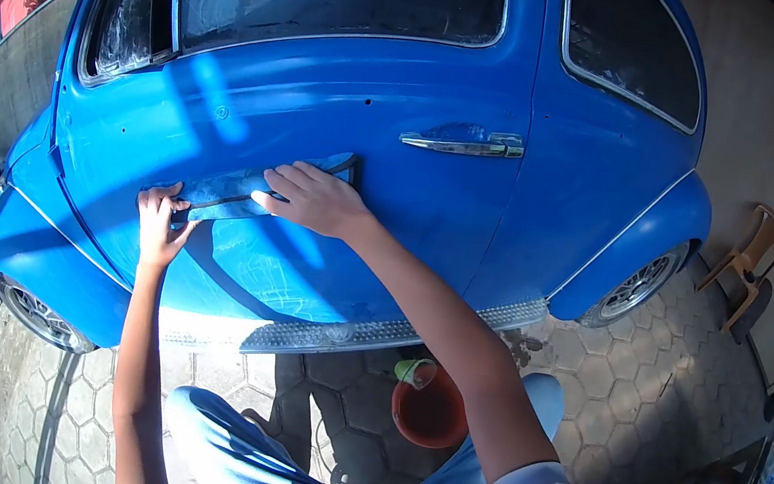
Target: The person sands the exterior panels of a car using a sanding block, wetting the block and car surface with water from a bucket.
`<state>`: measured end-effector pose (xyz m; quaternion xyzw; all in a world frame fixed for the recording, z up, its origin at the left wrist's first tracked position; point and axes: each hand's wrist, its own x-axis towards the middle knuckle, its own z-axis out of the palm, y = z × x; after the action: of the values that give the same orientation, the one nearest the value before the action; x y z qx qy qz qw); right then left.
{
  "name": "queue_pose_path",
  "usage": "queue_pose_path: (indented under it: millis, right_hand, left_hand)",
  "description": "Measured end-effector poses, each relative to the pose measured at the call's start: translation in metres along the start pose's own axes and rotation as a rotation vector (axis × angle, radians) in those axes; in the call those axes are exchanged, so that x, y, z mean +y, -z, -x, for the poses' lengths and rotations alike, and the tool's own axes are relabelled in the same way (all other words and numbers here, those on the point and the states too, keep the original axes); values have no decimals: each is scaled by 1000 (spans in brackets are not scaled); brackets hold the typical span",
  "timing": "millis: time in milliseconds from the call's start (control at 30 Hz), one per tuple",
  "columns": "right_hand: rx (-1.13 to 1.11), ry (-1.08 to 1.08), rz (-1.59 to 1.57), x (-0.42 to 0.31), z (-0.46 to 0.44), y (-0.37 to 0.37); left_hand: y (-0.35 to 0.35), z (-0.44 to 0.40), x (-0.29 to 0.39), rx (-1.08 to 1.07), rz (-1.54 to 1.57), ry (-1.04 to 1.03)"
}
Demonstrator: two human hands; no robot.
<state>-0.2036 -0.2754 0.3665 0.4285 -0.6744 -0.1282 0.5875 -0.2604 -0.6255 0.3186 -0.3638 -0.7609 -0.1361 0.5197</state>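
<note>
A long, flat sanding board (231, 189), bluish with a dark strip along it, lies slantwise against the door (413, 206) of a blue car. My left hand (163, 225) grips its left end, fingers bent over the top edge and thumb below. Toward the right end, my right hand (318, 201) is closed over the board with its fingers curled on the face. Below the board the paint shows pale scuffs and whitish scribbled marks. A chrome door handle (463, 143) sits up and to the right of my right hand.
An orange-brown bucket (429, 413) with a light green cup (415, 372) at its rim stands on hexagonal paving between my knees. The ribbed running board (341, 338) runs along the car's bottom. A brown plastic chair (750, 261) is at right, by a wall.
</note>
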Motion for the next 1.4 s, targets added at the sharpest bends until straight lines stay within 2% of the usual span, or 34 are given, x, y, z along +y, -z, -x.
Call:
queue_pose_path:
  millis: [67,133,167,233,400,433,467,533,767,1000,1067,1233,1400]
  right_hand:
    - [-143,-83,-287,-28,-22,-28]
    - [-83,156,-205,-38,-39,-53]
    - [-88,190,-30,-48,-44,-62]
    - [-155,176,-36,-58,-46,-65]
    - [-66,80,-229,-39,-17,-31]
    - [-75,18,-315,-36,-6,-25]
    - [69,-27,-156,-32,7,-19]
    - [-155,-30,-111,-12,39,9]
    - [-100,-160,56,56,170,104]
    - [-130,-315,142,90,301,188]
    - [-211,-462,54,86,339,208]
    - [-239,-673,64,68,435,237]
    - [-344,-805,108,59,471,271]
  left_hand:
    - [11,38,-5,-54,-48,155]
    - [3,76,-8,-94,-114,307]
    - [-3,92,-5,-95,-150,350]
    - [-10,106,9,-101,-168,430]
    - [-10,89,26,-111,-147,416]
    - [-9,77,31,-103,-133,336]
    - [-9,65,38,-97,-118,261]
    - [-12,27,62,-97,-121,196]
    - [-62,-84,162,27,99,-267]
    - [-139,-143,288,53,38,-439]
    - [-159,-151,321,58,47,-484]
    - [-215,-164,400,16,90,-667]
    - [-251,-155,458,-79,145,-667]
